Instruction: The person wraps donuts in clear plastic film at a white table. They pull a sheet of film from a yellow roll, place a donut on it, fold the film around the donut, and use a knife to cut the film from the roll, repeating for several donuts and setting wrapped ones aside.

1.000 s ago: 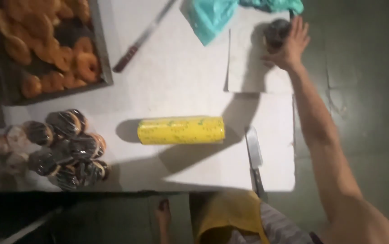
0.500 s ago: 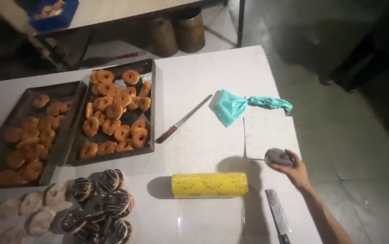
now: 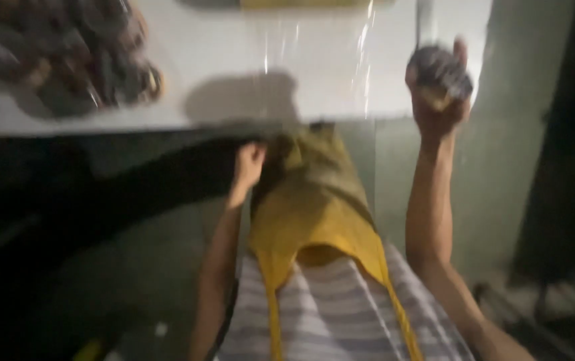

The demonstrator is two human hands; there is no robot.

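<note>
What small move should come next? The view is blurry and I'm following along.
Probably bring the dark doughnut, gripped in the right hand at the white table edge, toward the doughnut pile, since the left hand hangs low.

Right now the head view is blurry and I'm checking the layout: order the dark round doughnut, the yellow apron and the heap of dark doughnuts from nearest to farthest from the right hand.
1. Dark round doughnut: held in the right hand.
2. Yellow apron: lower left, on the body.
3. Heap of dark doughnuts: far left on the white table.
</note>
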